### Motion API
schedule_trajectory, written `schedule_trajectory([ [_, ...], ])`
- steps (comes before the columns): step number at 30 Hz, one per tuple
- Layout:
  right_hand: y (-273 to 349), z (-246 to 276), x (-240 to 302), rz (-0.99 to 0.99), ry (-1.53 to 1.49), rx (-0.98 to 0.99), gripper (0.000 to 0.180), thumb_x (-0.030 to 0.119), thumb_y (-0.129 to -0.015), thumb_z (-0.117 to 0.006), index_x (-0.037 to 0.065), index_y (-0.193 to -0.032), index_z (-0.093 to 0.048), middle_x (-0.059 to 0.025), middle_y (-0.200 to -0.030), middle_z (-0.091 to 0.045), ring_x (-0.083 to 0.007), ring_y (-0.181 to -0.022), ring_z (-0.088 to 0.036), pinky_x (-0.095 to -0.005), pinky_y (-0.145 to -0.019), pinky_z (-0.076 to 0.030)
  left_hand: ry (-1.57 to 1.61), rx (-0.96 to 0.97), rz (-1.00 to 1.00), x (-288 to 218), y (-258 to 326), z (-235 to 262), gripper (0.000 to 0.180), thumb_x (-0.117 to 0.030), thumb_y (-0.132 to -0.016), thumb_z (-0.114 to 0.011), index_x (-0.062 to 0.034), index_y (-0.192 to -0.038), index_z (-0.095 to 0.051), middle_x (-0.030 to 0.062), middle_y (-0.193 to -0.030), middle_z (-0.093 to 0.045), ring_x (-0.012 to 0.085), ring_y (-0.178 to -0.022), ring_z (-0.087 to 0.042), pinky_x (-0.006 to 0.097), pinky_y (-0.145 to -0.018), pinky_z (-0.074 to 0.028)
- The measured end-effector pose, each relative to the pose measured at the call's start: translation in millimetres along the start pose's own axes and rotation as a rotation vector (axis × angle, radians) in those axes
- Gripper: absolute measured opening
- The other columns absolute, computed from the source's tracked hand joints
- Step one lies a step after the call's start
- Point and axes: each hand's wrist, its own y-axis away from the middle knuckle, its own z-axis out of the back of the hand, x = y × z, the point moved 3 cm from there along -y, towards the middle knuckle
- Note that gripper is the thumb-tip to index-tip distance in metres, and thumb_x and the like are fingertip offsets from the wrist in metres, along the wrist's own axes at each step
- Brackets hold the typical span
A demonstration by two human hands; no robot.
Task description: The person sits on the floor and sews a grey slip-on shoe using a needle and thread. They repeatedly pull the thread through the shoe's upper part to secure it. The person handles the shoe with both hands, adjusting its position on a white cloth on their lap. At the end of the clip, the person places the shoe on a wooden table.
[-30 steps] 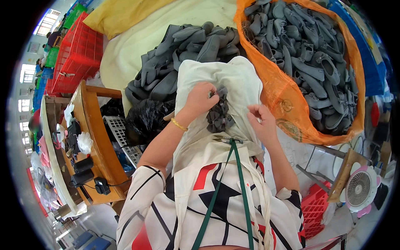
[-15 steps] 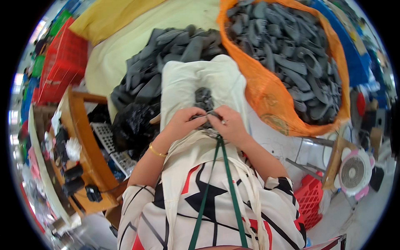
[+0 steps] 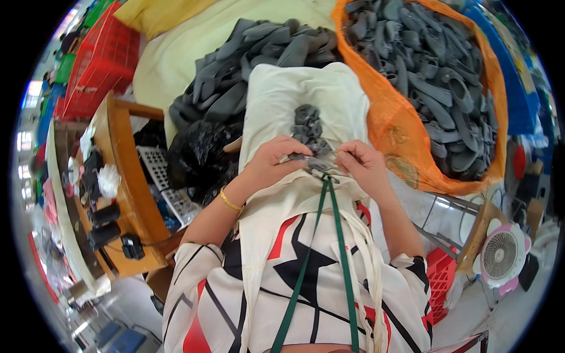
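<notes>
Across my lap lies a white cloth [image 3: 265, 88] with a small heap of dark grey pieces [image 3: 307, 126] in its dip. My left hand [image 3: 272, 163] is closed, thumb against fingers, on a small grey piece [image 3: 299, 157] at the near end of the heap. To the right of it, my right hand [image 3: 364, 167] is held apart, its thumb and fingertips pinched together. Whatever it grips is too small to make out. Beyond the cloth rises a pile of grey shoe-shaped pieces [image 3: 223, 97].
An orange sack [image 3: 385, 138] full of grey shoe-shaped pieces stands at the far right. On the left are a black plastic bag [image 3: 200, 147], a wooden frame [image 3: 126, 217] and a red crate [image 3: 106, 67]. A white and pink fan [image 3: 502, 253] stands at the right.
My hands were together over the small pieces and have come apart, the right one moving to the right. The whole view has shifted slightly.
</notes>
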Motion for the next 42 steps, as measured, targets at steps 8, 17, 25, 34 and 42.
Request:
schedule_trajectory([
  [8,9,-25,32,0.080,0.386,0.279,0.016,0.006,-0.096,-0.063,0.001,-0.110,-0.068,-0.0039,-0.084,-0.070,-0.0079,-0.072,-0.060,-0.0238,-0.067,-0.049,-0.183,-0.051,-0.266,-13,14,1,0.029,-0.001,-0.075,-0.080,-0.0071,-0.102,-0.073,0.0044,-0.101,-0.069,0.0260,-0.105,-0.062,0.036,-0.090,-0.051],
  [17,8,-29,34,0.099,0.386,0.312,0.019,0.002,-0.092,-0.063,0.003,-0.110,-0.070,-0.0070,-0.086,-0.071,-0.0107,-0.071,-0.061,-0.0251,-0.067,-0.050,-0.249,-0.076,-0.335,-13,17,2,0.031,-0.004,-0.072,-0.082,-0.0090,-0.101,-0.074,0.0034,-0.102,-0.070,0.0268,-0.104,-0.063,0.037,-0.088,-0.053],
  [25,5,-30,29,0.094,0.370,0.362,0.018,0.003,-0.093,-0.062,0.004,-0.109,-0.071,-0.0054,-0.082,-0.069,-0.0099,-0.069,-0.058,-0.0246,-0.065,-0.049,-0.216,-0.072,-0.325,-11,20,2,0.029,-0.003,-0.073,-0.081,-0.0086,-0.101,-0.073,0.0036,-0.102,-0.070,0.0267,-0.103,-0.064,0.037,-0.088,-0.053],
  [34,8,-38,13,0.071,0.244,0.401,0.012,0.003,-0.096,-0.061,0.002,-0.107,-0.068,-0.0021,-0.084,-0.067,-0.0082,-0.076,-0.058,-0.0239,-0.069,-0.048,-0.019,-0.072,-0.295,-11,25,-5,0.027,-0.002,-0.072,-0.081,-0.0093,-0.096,-0.072,0.0042,-0.091,-0.071,0.0270,-0.092,-0.065,0.036,-0.082,-0.052],
  [42,11,-39,3,-0.214,0.154,0.454,0.011,0.008,-0.097,-0.062,0.002,-0.106,-0.063,0.0007,-0.076,-0.061,-0.0063,-0.068,-0.055,-0.0239,-0.066,-0.047,-0.041,-0.037,-0.283,-2,30,-15,0.023,-0.007,-0.075,-0.082,-0.0091,-0.095,-0.074,0.0045,-0.089,-0.070,0.0262,-0.086,-0.064,0.035,-0.078,-0.052],
])
